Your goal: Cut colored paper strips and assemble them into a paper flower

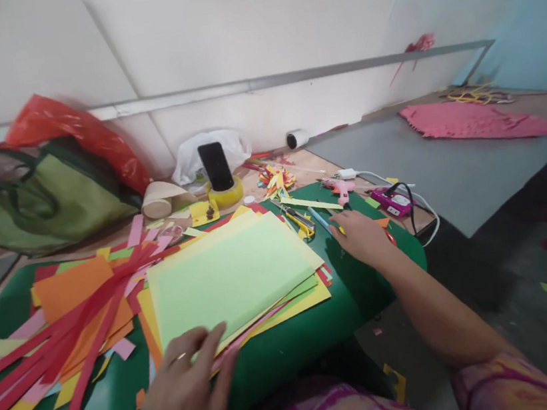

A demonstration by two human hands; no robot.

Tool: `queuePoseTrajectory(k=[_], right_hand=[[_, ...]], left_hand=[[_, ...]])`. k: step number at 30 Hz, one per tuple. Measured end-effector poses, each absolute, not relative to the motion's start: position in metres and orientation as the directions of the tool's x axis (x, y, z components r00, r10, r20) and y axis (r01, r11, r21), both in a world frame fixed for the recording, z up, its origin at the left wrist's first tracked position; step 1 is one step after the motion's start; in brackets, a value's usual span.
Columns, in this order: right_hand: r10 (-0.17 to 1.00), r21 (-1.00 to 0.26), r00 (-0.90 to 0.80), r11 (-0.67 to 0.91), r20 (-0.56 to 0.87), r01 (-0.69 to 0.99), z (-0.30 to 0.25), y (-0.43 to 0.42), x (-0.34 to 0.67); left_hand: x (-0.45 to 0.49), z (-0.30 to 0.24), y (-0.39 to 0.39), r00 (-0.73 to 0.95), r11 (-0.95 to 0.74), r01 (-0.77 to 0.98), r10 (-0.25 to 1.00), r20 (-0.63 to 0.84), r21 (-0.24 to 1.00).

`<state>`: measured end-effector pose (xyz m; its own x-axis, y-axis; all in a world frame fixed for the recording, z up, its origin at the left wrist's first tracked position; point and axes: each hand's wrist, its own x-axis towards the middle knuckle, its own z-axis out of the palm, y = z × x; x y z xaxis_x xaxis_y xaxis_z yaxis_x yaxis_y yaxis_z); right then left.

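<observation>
A stack of coloured paper sheets [231, 264], pale green on top, lies on the green tabletop. At its front left corner is my left hand [190, 377], thumb and fingers apart, touching or very near the sheets' edge. My right hand [361, 237] is low over the table to the right of the stack. Its fingers are bent down and partly hidden, with a yellow bit at the fingertips; I cannot make out what they grip. A light blue pen [319, 218] lies by these fingertips. A yellow cutter knife [299, 218] is just beyond, and a red curved piece [390, 237] shows beside the hand.
Cut paper strips [81, 318] spread over the left side. Behind the stack are a phone [216, 165] leaning on a yellow tape roll [226, 194], and a paper pom-pom [276, 179]. A pink glue gun [340, 188] and a purple power strip [393, 201] with cables are at the right.
</observation>
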<state>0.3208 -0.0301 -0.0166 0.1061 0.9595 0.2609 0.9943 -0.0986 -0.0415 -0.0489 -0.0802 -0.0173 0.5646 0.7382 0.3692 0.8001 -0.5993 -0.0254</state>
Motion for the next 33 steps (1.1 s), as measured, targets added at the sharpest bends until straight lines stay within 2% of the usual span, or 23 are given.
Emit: queuePoseTrajectory(k=[1,4,8,11,15,18,20,23,28,33], right_hand=[[0.971,-0.013,0.164,-0.164,0.172,0.986,-0.011,-0.025,0.318],[0.972,0.022,0.237,-0.237,0.002,0.971,0.001,-0.013,0.309],[0.978,0.009,0.207,-0.206,-0.018,0.978,0.007,0.002,0.308],[0.981,0.008,0.193,-0.193,-0.005,0.981,0.011,0.019,0.313],[0.992,-0.014,0.125,-0.125,-0.024,0.992,0.015,0.034,0.306],[0.999,-0.061,0.006,-0.009,-0.046,0.998,0.014,0.031,0.289],[1.000,-0.069,-0.008,0.006,-0.030,0.998,0.011,0.030,0.281],[0.996,-0.043,0.088,-0.089,-0.018,0.995,0.006,0.040,0.277],[0.970,-0.027,0.205,-0.211,-0.133,0.977,0.000,0.067,0.279],[0.957,-0.023,0.276,-0.279,-0.089,0.960,0.023,0.036,0.287]], left_hand=[[-0.026,-0.014,-0.075,0.586,-0.618,0.785,0.720,0.371,-0.041],[0.026,-0.006,-0.061,0.631,-0.630,0.773,0.756,0.171,-0.067],[0.056,0.002,-0.045,0.627,-0.635,0.769,0.772,-0.107,-0.072],[0.062,0.008,-0.036,0.625,-0.648,0.758,0.754,-0.201,-0.072],[0.060,0.008,-0.022,0.634,-0.645,0.763,0.733,-0.247,0.048],[0.056,0.002,-0.015,0.630,-0.606,0.777,0.742,-0.230,0.172],[0.053,-0.002,-0.012,0.628,-0.584,0.777,0.745,-0.224,0.235],[0.053,-0.008,-0.010,0.637,-0.567,0.765,0.736,-0.229,0.305],[0.053,-0.013,-0.007,0.647,-0.561,0.742,0.744,-0.170,0.368],[0.051,-0.009,-0.007,0.665,-0.572,0.731,0.719,-0.201,0.373]])
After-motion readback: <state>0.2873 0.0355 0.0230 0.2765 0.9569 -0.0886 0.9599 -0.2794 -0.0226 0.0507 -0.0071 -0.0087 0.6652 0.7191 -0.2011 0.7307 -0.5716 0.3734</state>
